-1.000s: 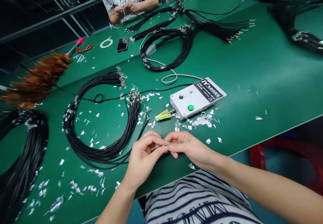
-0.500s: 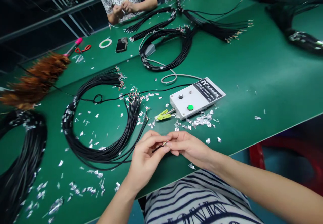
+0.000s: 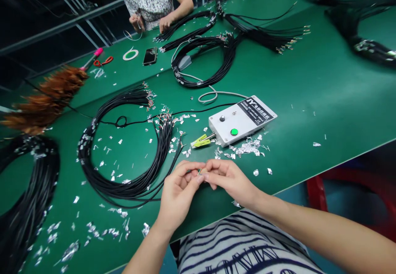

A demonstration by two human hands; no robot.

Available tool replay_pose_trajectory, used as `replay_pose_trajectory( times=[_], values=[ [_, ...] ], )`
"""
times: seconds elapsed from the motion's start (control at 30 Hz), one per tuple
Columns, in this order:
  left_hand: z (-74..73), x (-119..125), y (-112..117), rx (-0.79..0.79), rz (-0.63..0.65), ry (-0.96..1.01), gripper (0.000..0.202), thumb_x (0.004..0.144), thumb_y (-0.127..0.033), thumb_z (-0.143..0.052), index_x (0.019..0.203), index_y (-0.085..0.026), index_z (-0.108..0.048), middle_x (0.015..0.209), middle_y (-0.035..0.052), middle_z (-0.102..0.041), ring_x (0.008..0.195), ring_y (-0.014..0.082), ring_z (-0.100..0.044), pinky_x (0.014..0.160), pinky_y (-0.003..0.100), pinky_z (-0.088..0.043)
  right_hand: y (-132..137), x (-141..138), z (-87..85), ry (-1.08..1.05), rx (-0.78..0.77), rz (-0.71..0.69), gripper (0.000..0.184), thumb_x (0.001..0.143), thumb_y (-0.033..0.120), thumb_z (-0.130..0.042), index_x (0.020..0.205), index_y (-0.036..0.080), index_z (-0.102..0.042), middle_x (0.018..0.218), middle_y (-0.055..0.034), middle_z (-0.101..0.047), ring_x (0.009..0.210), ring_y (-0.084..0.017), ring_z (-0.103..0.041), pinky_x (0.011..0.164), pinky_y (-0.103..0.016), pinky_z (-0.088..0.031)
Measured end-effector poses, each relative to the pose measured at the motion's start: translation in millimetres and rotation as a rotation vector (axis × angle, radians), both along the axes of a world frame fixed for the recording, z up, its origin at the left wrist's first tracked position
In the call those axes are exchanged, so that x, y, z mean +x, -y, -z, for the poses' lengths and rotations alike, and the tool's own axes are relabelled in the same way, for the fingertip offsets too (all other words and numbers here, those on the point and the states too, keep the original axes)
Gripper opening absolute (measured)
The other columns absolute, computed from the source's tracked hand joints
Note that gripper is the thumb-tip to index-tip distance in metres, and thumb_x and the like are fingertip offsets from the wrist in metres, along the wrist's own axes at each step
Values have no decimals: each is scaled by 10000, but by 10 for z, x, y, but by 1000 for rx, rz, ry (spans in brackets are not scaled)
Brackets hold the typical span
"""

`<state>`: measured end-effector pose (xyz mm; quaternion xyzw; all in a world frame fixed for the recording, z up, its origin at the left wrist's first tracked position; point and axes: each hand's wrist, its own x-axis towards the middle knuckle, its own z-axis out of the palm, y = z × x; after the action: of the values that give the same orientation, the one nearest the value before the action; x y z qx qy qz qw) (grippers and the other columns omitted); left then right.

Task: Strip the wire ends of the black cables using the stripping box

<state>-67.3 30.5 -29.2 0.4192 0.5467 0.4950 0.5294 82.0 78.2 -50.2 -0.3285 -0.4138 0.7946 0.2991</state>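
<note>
My left hand (image 3: 182, 187) and my right hand (image 3: 227, 179) meet fingertip to fingertip above the green table near its front edge. Between them is the end of a black cable, with thin coloured wires (image 3: 199, 172) showing at the fingertips. Both hands are closed in a pinch on these wires; the exact grip is partly hidden by the fingers. Just beyond sits a white machine box (image 3: 243, 119) with a green button, a black knob and a yellow clip (image 3: 201, 141) at its end. To the left lies a looped bundle of black cables (image 3: 123, 185) with stripped ends.
Foil scraps (image 3: 249, 146) litter the green table (image 3: 309, 101). More cable coils (image 3: 204, 80) lie farther back, with a phone (image 3: 150, 56), a tape roll (image 3: 130, 55) and red-handled scissors (image 3: 103, 61). A brown feather duster (image 3: 46, 97) is at left. Across the table a co-worker's hands (image 3: 136, 22) handle a wire.
My fingers have shifted slightly on the cable end, and the thin coloured wires now stand out between them. The co-worker's hands have moved apart.
</note>
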Motion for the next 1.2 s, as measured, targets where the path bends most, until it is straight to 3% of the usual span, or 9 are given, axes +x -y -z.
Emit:
replay_pose_trajectory(
  times=[0.1, 0.2, 0.43, 0.53, 0.67, 0.8, 0.97, 1.1, 1.2],
  values=[
    [-2, 3, -5, 142, 33, -177, 120, 857, -204, -665, 929, -213, -761, 861, 41, -598, 761, 129, -577, 628, 210, -473, -1, 11, 28, -45, -103, -20, 217, 728, 371, -729, 732, 169, -650, 527, 65, -493, 562, -97, -409, 615, -267, -297],
    [-37, -25, -30, 177, 68, -201, 92, 859, -195, -660, 823, -198, -744, 836, 39, -585, 780, 135, -563, 622, 202, -460, 13, 5, 30, -85, -207, -45, 215, 696, 357, -746, 738, 168, -654, 531, 69, -494, 550, -88, -382, 608, -262, -280],
    [-90, -86, -83, -79, 207, 128, 185, 827, -327, -722, 784, -163, -647, 792, 2, -514, 692, 99, -518, 621, 203, -440, 32, -40, -23, -47, -61, -13, 282, 702, 428, -758, 712, 179, -627, 586, 60, -526, 526, -85, -424, 578, -259, -344],
    [-45, -38, -73, -105, 128, 176, 250, 738, -301, -805, 732, -154, -603, 762, -15, -517, 643, 81, -522, 595, 192, -439, 26, -42, 1, 23, -1, -5, 299, 714, 442, -747, 720, 177, -609, 636, 42, -551, 535, -87, -448, 557, -254, -363],
    [41, 74, -32, -130, -79, 118, 244, 777, -348, -761, 768, -161, -605, 614, -52, -498, 453, 41, -419, 423, 161, -304, 18, -13, 40, 132, 216, 37, 188, 815, 351, -643, 746, 180, -609, 636, 36, -542, 567, -101, -477, 560, -251, -375],
    [57, 169, 14, -87, -147, 18, 269, 814, -411, -710, 808, -181, -571, 529, -64, -501, 435, 79, -480, 430, 181, -373, -5, 36, 16, 291, 535, 62, 160, 874, 237, -566, 733, 186, -622, 699, 10, -560, 653, -119, -518, 580, -249, -380],
    [37, 203, 82, -66, -189, -105, 236, 859, -408, -651, 842, -188, -569, 497, -61, -514, 430, 96, -503, 421, 183, -381, -67, 91, -49, 402, 824, 1, 164, 904, 196, -527, 767, 187, -616, 725, 3, -568, 641, -121, -533, 613, -260, -393],
    [64, 179, 123, -40, -187, -218, 157, 890, -329, -609, 834, -183, -609, 667, -11, -595, 489, 104, -555, 459, 212, -437, -101, 123, -56, 503, 997, -35, 171, 920, 179, -517, 779, 178, -614, 696, 15, -565, 625, -116, -513, 645, -274, -355],
    [107, 159, 139, 85, -185, -417, 126, 904, -250, -574, 802, -191, -620, 805, 16, -615, 602, 116, -587, 572, 239, -484, -115, 130, -49, 533, 1068, -39, 159, 919, 159, -520, 793, 172, -616, 708, 15, -580, 638, -116, -510, 653, -274, -339]
  ],
)
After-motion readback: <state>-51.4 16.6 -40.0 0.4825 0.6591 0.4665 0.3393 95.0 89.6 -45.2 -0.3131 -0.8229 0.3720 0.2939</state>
